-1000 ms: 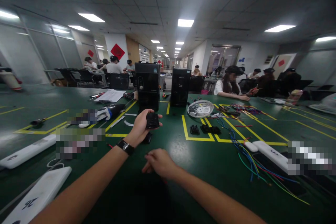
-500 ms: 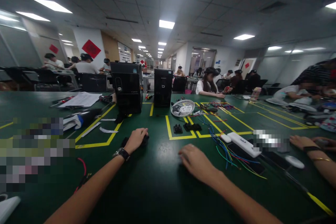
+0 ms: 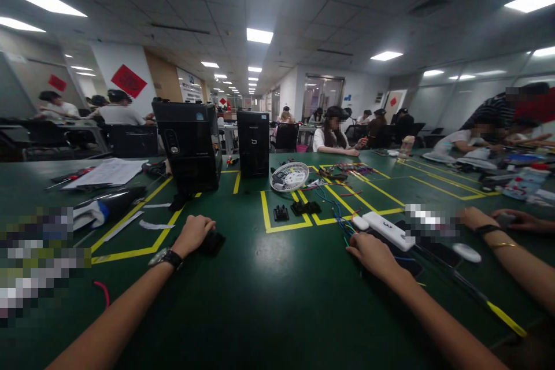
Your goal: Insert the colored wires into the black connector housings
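My left hand (image 3: pixel 196 235) rests on the green table (image 3: pixel 260 306) with its fingers curled over a small black part (image 3: pixel 213 243), whose shape is mostly hidden. Farther right, my right hand (image 3: pixel 373 253) lies over a bundle of coloured wires (image 3: pixel 342 217). Its thumb stands a little apart from the bent fingers, and it covers much of the bundle. Just beyond it lies a white oblong device (image 3: pixel 387 231) marked 3. Small black plastic pieces (image 3: pixel 281 213) sit inside a yellow-taped area between my hands.
Two black computer towers (image 3: pixel 188 147) stand at the back, near a white basket-like cover (image 3: pixel 289 177) holding parts. Papers (image 3: pixel 106 173) and tape strips lie left. At right are a co-worker's hands (image 3: pixel 477 218), a white oval object (image 3: pixel 467 252) and a black-and-yellow rod (image 3: pixel 505 318).
My right hand has moved right, from bare table onto the wires. The view has turned slightly right. My left hand stays by the black part.
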Tool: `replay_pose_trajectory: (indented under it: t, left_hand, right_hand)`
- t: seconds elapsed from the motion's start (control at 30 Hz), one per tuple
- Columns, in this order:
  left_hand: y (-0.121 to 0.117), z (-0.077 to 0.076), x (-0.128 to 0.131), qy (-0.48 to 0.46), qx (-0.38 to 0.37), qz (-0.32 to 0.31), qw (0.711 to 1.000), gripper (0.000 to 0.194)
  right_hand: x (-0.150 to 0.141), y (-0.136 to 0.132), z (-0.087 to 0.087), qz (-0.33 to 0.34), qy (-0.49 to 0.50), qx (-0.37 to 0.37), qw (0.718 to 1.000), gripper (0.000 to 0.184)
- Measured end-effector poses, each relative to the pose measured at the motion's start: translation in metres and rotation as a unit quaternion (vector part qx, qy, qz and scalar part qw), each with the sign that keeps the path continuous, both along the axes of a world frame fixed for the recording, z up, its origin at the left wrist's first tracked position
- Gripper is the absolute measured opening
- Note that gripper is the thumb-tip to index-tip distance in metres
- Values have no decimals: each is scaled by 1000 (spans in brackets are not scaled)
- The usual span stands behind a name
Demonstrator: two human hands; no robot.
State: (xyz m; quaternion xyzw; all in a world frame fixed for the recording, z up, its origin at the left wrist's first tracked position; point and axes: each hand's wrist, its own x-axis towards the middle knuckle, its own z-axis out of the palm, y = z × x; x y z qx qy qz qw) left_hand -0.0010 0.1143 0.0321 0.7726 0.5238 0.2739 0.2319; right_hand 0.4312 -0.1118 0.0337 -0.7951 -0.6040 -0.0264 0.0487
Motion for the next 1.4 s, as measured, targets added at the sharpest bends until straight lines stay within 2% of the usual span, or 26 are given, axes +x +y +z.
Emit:
replay_pose_trajectory:
  t: [0.07, 0.13, 0.23, 0.3, 0.37, 0.43, 0.53, 0.6, 0.67, 0.77, 0.83, 0.87, 0.93, 1.0, 1.07, 1.1, 1.17, 1.27, 1.33, 1.4]
  left_hand:
    - [0, 4, 9, 38, 83, -20, 996, 33]
    - [-2, 8, 31, 52, 142, -66, 986, 40]
    - [-3, 10, 80, 12, 119, -160, 980, 58]
    - [-2, 4, 116, -24, 93, -192, 977, 69]
    - [1, -5, 147, -40, 67, -207, 975, 74]
    - [3, -14, 171, -35, 52, -213, 975, 73]
    - [-1, -24, 187, -32, 56, -216, 974, 55]
    - [-9, -26, 186, -37, 68, -209, 975, 45]
    - [-21, -28, 178, -40, 77, -200, 976, 44]
    - [-44, -31, 156, -63, 78, -191, 976, 49]
    - [-61, -35, 137, -87, 70, -192, 975, 49]
    - [-69, -36, 128, -96, 66, -194, 974, 49]
    - [-84, -37, 108, -101, 61, -194, 974, 48]
    - [-95, -37, 87, -98, 60, -187, 976, 48]
    - [-101, -36, 65, -88, 62, -167, 980, 48]
    - [-102, -35, 55, -83, 63, -156, 982, 48]
    - [-102, -35, 36, -79, 60, -133, 986, 48]
    - [-102, -36, 23, -103, 39, -99, 989, 47]
    - [-104, -36, 27, -149, 16, -81, 985, 46]
    - [-110, -35, 40, -209, -20, -90, 974, 47]
  right_hand:
    - [0, 1, 3, -6, 18, -19, 1000, 17]
    - [0, 3, 11, -13, 43, -29, 999, 16]
    - [-5, 2, 29, -21, 86, 8, 996, 20]
    - [-11, 1, 42, -13, 124, 67, 990, 23]
    - [-17, -2, 51, 7, 199, 121, 973, 21]
    - [-23, -3, 55, 23, 322, 145, 935, 18]
    - [-31, 1, 55, 47, 502, 166, 847, 16]
    - [-37, 9, 49, 72, 571, 192, 795, 16]
    - [-46, 20, 39, 91, 616, 194, 758, 18]
    - [-60, 36, 15, 77, 668, 110, 732, 25]
    - [-67, 42, -2, 57, 666, 39, 743, 30]
    - [-69, 43, -8, 49, 645, 10, 762, 31]
    - [-70, 42, -15, 36, 570, -30, 820, 33]
    - [-68, 38, -13, 27, 458, -54, 887, 36]
    - [-68, 30, -5, 51, 334, -31, 940, 37]
    - [-69, 26, 0, 81, 278, -3, 957, 35]
    - [-75, 17, 7, 174, 194, 55, 964, 26]
    - [-86, 8, 10, 330, 126, 60, 934, 26]
    - [-91, 7, 8, 389, 99, 42, 915, 27]
    - [-95, 11, 6, 406, 91, 40, 909, 23]
